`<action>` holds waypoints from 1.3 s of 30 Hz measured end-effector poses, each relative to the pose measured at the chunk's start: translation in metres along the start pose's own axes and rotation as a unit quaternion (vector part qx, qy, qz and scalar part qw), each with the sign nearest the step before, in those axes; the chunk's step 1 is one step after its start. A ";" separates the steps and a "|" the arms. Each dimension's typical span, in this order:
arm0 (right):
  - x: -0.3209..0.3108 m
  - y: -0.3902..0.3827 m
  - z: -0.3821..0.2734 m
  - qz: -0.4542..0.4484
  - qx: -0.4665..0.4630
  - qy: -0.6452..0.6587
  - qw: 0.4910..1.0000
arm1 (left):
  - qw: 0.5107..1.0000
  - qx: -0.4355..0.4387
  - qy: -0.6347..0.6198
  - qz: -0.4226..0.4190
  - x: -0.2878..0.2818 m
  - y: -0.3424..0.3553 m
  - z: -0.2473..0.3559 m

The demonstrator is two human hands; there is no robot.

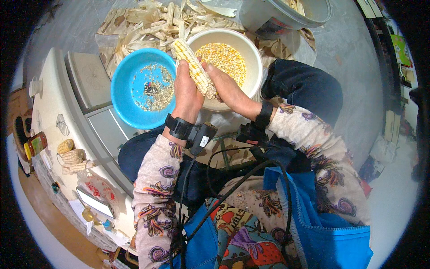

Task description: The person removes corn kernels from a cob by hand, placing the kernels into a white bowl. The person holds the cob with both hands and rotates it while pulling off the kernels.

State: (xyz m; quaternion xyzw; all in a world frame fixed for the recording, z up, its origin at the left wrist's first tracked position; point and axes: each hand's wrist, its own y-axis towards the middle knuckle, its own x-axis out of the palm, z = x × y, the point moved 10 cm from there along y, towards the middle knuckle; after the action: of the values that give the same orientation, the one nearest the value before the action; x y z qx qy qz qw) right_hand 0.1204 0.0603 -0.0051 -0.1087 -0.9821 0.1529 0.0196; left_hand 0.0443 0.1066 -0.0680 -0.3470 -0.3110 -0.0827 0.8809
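Observation:
A pale yellow ear of corn [191, 62] is held between my hands, slanting with its upper tip away from me. My left hand [186, 92] is closed around its left side, the thumb lying along the kernels. From the right, my right hand [229, 89] grips the lower part, its thumb pressed against the cob. Just beyond and beneath the hands stands a cream basin [257, 67] with loose yellow kernels [226, 58] in it. To its left is a blue basin [120, 105] holding pale kernels and a small dark patch of bits.
Dry husks [134, 31] and cobs lie spread on the floor beyond the basins. A grey bucket [255, 20] stands at the far right of them. On my left a white cabinet [49, 85] carries several corn ears [74, 156] and a phone-like slab [95, 201]. Cables [224, 197] cross my lap.

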 end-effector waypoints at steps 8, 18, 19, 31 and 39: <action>0.000 -0.009 0.015 0.017 0.021 -0.110 0.994 | 0.999 0.002 0.017 0.036 -0.008 0.000 -0.007; 0.006 -0.005 0.021 -0.053 0.052 0.044 0.996 | 0.999 -0.042 0.001 -0.010 0.001 -0.001 -0.008; 0.010 -0.009 0.041 -0.054 0.168 0.195 0.965 | 0.999 -0.037 -0.006 -0.033 0.006 -0.001 -0.005; -0.008 -0.005 0.047 -0.016 0.222 0.318 0.922 | 0.970 -0.152 -0.069 -0.176 0.021 -0.001 -0.015; -0.044 0.018 0.041 0.046 0.080 0.089 0.992 | 0.997 -0.066 -0.034 -0.017 -0.003 0.009 -0.003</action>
State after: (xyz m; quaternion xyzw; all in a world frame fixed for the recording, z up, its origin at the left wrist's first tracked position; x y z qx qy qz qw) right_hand 0.1637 0.0554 -0.0499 -0.1653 -0.9549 0.2214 0.1090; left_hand 0.0467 0.1112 -0.0764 -0.4013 -0.3408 -0.1062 0.8435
